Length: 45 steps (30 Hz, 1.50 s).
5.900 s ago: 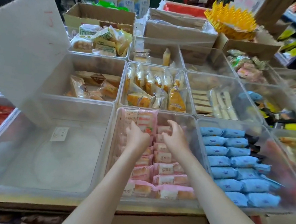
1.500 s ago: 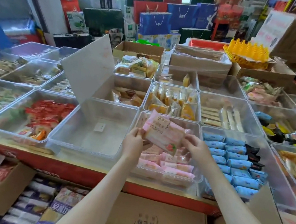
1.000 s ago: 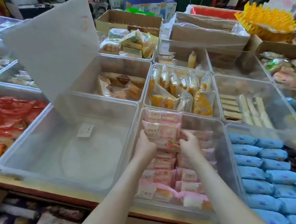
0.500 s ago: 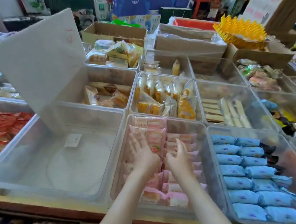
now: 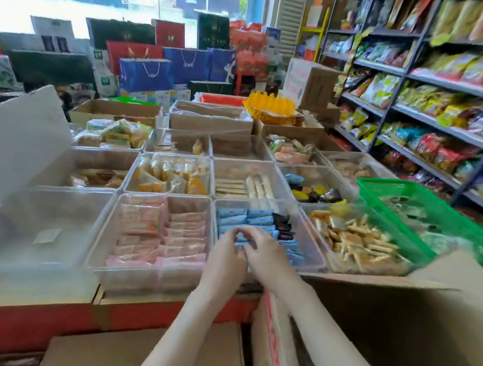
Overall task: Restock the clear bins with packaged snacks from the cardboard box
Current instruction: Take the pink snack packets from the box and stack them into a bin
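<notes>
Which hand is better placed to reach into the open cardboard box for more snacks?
Right. The right hand has its forearm above the open cardboard box, which stands right of the bin of blue packets. The left hand would probably have to cross the right arm.

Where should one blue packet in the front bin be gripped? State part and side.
Probably pinch a blue packet across its short width, mid-length, from above: packets lie flat, packed in rows inside the clear bin, leaving only tops exposed.

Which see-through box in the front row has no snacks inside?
The clear plastic bin at front left, beside the pink packets: only a small white label lies in it. The others hold snacks.
</notes>
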Motion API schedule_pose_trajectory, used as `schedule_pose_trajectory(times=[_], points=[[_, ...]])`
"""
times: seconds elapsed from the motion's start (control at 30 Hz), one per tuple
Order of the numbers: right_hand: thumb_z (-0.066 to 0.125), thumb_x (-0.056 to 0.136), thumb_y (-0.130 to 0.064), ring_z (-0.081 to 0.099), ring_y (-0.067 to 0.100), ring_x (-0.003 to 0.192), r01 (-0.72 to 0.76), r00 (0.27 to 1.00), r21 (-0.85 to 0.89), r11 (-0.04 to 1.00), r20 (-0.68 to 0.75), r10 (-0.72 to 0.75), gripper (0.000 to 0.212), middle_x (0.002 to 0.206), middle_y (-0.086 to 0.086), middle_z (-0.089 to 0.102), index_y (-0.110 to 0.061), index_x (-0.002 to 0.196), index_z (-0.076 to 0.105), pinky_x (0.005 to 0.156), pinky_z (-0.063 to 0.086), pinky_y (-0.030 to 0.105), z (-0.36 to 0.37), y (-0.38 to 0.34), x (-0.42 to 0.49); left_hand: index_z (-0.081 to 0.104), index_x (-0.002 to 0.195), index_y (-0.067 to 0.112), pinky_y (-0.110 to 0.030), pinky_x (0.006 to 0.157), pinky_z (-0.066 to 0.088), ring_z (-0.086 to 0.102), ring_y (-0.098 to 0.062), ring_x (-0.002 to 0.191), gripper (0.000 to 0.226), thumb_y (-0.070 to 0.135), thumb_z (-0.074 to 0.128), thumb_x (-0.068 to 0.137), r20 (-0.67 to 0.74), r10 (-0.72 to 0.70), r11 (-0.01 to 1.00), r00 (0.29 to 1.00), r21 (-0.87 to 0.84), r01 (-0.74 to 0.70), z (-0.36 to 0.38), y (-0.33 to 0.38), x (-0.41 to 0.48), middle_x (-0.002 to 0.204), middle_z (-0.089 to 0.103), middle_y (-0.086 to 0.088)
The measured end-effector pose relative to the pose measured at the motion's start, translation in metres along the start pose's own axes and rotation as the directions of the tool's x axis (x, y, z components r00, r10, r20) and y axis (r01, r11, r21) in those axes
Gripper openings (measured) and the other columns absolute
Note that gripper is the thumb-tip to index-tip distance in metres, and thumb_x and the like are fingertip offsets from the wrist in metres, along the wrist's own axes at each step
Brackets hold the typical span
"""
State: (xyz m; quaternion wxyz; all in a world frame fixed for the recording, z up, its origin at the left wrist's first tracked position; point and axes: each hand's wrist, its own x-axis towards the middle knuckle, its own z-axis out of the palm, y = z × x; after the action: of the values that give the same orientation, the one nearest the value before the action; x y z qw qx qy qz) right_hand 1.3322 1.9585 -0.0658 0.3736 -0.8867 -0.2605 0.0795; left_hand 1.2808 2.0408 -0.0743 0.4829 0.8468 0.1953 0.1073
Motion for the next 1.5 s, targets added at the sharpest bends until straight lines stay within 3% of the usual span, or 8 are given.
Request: schedule_pose_trajectory(times=[0.17, 0.33, 0.5, 0.8, 1.0, 1.17, 1.27, 1.5], points=[[0.044, 0.096, -0.007, 0.05, 0.017, 0.124, -0.048, 0.999, -0.022, 0.999, -0.019, 0.048, 0.039, 0.132, 0.002, 0.057, -0.018, 0.132, 0.055, 0.09, 0.034, 0.017, -0.094, 0.065, -0.118, 0.043, 0.129, 0.003, -0.024, 0.075, 0.032, 0.051, -0.032, 0.119, 0.034, 0.011, 0.04, 0.096, 0.169, 0.062, 0.994, 0.984, 0.073, -0.075, 0.088, 0.077, -0.095, 0.128, 0.055, -0.018], [0.048, 0.095, -0.012, 0.055, 0.013, 0.105, -0.191, 0.981, 0.019, 0.981, -0.041, 0.191, 0.034, 0.123, 0.002, 0.062, -0.02, 0.126, 0.058, 0.093, 0.044, 0.026, -0.155, 0.138, -0.191, 0.043, 0.131, 0.004, -0.033, 0.097, 0.04, 0.049, -0.03, 0.122, 0.038, 0.014, 0.04, 0.095, 0.326, 0.064, 0.976, 0.943, 0.177, -0.127, 0.171, 0.114, -0.137, 0.131, 0.053, -0.017], [0.052, 0.094, -0.023, 0.056, 0.012, 0.099, -0.377, 0.926, 0.015, 0.926, 0.046, 0.376, 0.035, 0.119, 0.0, 0.06, -0.021, 0.128, 0.055, 0.087, 0.046, 0.026, -0.162, 0.219, -0.209, 0.04, 0.137, 0.009, -0.034, 0.103, 0.04, 0.047, -0.03, 0.126, 0.045, 0.021, 0.042, 0.094, 0.423, -0.128, 0.954, 0.897, 0.299, -0.004, 0.237, 0.081, -0.129, 0.135, 0.051, -0.015], [0.054, 0.094, -0.02, 0.056, 0.019, 0.1, -0.544, 0.809, -0.053, 0.838, 0.233, 0.54, 0.039, 0.126, 0.008, 0.057, -0.012, 0.132, 0.051, 0.082, 0.044, 0.025, -0.128, 0.345, -0.134, 0.037, 0.144, 0.017, -0.028, 0.11, 0.025, 0.04, -0.026, 0.134, 0.048, 0.014, 0.042, 0.096, 0.331, -0.332, 0.888, 0.883, 0.425, 0.174, 0.309, -0.01, -0.047, 0.146, 0.043, -0.01], [0.06, 0.091, -0.027, 0.058, 0.019, 0.109, -0.553, 0.775, -0.026, 0.833, 0.351, 0.526, 0.029, 0.115, 0.0, 0.064, -0.012, 0.116, 0.063, 0.087, 0.047, 0.028, -0.073, 0.406, -0.063, 0.045, 0.138, 0.014, -0.03, 0.099, 0.04, 0.05, -0.026, 0.124, 0.039, 0.015, 0.038, 0.1, 0.228, -0.492, 0.823, 0.84, 0.437, 0.363, 0.346, -0.063, 0.012, 0.137, 0.051, -0.009], [0.055, 0.091, -0.031, 0.037, 0.022, 0.136, -0.587, 0.663, -0.159, 0.794, 0.469, 0.584, 0.052, 0.147, 0.002, 0.042, -0.024, 0.141, 0.044, 0.11, 0.033, 0.038, -0.012, 0.445, -0.04, 0.053, 0.128, 0.016, -0.029, 0.102, 0.038, 0.049, -0.024, 0.124, 0.04, 0.023, 0.022, 0.104, 0.244, -0.433, 0.822, 0.868, 0.502, 0.268, 0.374, -0.107, 0.037, 0.133, 0.053, -0.004], [0.047, 0.097, -0.033, 0.034, 0.022, 0.138, -0.533, 0.662, -0.241, 0.811, 0.478, 0.577, 0.05, 0.151, 0.004, 0.036, -0.023, 0.145, 0.037, 0.104, 0.028, 0.026, 0.0, 0.449, -0.029, 0.055, 0.125, 0.012, -0.03, 0.097, 0.038, 0.051, -0.025, 0.123, 0.035, 0.017, 0.029, 0.103, 0.237, -0.48, 0.766, 0.845, 0.584, 0.271, 0.383, -0.128, 0.047, 0.131, 0.056, -0.009], [0.049, 0.095, -0.007, 0.055, 0.016, 0.105, -0.729, 0.667, 0.191, 0.658, 0.415, 0.618, 0.024, 0.113, 0.006, 0.062, -0.01, 0.113, 0.064, 0.083, 0.04, 0.024, 0.011, 0.445, -0.028, 0.058, 0.124, 0.015, -0.034, 0.098, 0.044, 0.055, -0.026, 0.117, 0.034, 0.013, 0.037, 0.097, 0.211, -0.458, 0.713, 0.863, 0.667, 0.215, 0.4, -0.148, 0.049, 0.125, 0.061, -0.008]])
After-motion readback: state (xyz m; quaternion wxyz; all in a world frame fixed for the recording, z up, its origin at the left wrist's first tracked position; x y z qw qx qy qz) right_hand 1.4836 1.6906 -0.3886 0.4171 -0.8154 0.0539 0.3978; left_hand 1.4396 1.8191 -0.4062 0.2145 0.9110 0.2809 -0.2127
